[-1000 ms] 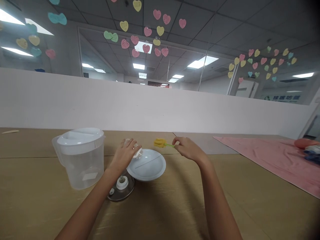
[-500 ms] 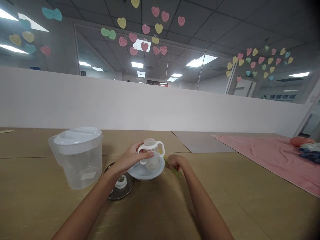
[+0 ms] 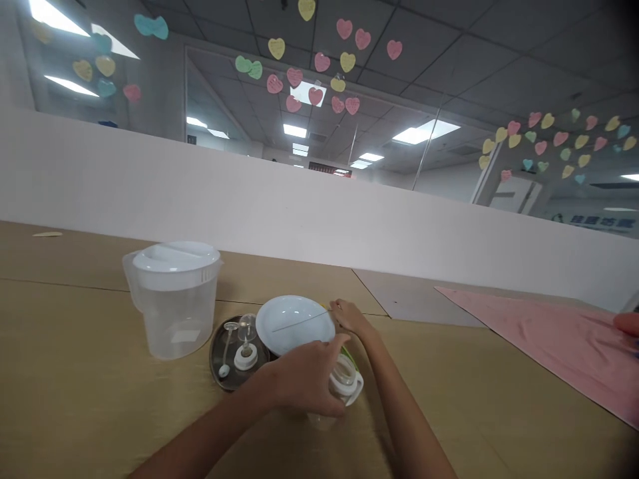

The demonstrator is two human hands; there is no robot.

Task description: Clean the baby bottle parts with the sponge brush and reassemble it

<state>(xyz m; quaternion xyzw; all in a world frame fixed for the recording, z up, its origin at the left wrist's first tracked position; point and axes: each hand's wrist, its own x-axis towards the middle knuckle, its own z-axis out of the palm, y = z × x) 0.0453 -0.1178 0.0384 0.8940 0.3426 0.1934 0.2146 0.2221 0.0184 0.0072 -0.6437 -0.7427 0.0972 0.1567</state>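
My left hand (image 3: 309, 376) is wrapped round a clear bottle with white handles (image 3: 347, 379), tilted low in front of the white bowl (image 3: 289, 309). Just right of the bowl, my right hand (image 3: 348, 316) is closed on a thin wire-like stem that reaches across the bowl. A green and yellow strip lies by my hands, partly hidden. Left of the bowl, a round metal tray (image 3: 218, 379) holds a white ring with a teat (image 3: 245, 356), a clear dome cap (image 3: 247, 327) and a tube with a small weight (image 3: 224, 370).
A clear lidded pitcher (image 3: 180, 313) stands left of the tray. A pink cloth (image 3: 549, 339) covers the right side of the table (image 3: 100, 399). Behind runs a low white wall (image 3: 299, 219) with glass above it. A flat pale piece (image 3: 47, 234) lies at the far left.
My left hand has moved the bottle from above the bowl towards me and right, and tilted it. The bowl and tray contents are now uncovered. The camera view has shifted and tilted.
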